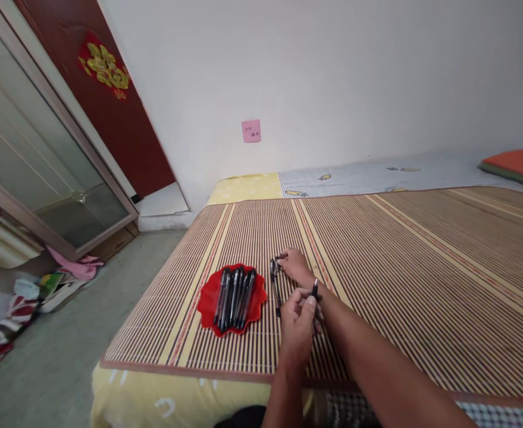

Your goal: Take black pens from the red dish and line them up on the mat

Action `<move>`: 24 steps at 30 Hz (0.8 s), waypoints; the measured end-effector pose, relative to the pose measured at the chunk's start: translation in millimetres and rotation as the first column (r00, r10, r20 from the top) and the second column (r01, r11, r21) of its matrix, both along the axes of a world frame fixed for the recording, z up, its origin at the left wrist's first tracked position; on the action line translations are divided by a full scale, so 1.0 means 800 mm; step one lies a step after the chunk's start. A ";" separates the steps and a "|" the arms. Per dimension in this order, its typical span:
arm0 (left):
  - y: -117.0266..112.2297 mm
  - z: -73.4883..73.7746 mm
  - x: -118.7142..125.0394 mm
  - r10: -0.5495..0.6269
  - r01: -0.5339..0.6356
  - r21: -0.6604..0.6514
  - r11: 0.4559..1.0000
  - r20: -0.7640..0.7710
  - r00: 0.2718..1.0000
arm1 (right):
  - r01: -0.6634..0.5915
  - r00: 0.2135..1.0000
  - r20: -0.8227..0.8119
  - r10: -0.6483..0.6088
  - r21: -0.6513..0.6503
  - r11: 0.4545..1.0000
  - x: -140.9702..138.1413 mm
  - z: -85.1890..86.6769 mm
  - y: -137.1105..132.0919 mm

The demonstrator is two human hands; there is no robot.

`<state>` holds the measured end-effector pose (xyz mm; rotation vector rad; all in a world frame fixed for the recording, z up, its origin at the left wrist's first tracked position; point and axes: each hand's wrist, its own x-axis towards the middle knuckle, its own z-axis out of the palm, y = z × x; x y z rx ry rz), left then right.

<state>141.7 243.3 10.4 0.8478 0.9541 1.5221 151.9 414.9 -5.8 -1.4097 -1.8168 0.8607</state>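
A red scalloped plate (207,303) lies on the striped bamboo mat (399,261) and holds several black pens (234,295) side by side. One more black pen (275,291) lies on the mat just right of the plate. My right hand (296,266) reaches across to this pen's far end, fingers pinched on a small dark piece there. My left hand (297,326) is nearer to me, curled closed round a short black pen-like piece (315,290) that sticks up above the thumb.
The mat covers a bed with a yellow sheet (163,404) at the near edge. An orange cushion (517,163) lies far right. Clothes and clutter (24,297) sit on the floor at left, beside a glass door (29,154).
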 end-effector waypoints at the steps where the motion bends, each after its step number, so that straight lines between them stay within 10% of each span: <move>1: 0.000 0.000 0.000 0.000 0.000 0.000 1.000 0.000 1.000 | -0.004 1.000 0.006 0.004 0.003 1.000 0.000 0.000 -0.001; 14: 0.002 -0.001 0.001 -0.004 0.004 -0.020 1.000 -0.014 1.000 | -0.038 0.998 -0.043 0.039 0.015 0.999 0.005 0.001 -0.008; 24: 0.003 0.002 -0.004 0.062 -0.062 -0.030 0.998 -0.001 0.998 | -0.041 0.924 -0.382 -0.021 -0.154 0.987 0.017 -0.012 -0.010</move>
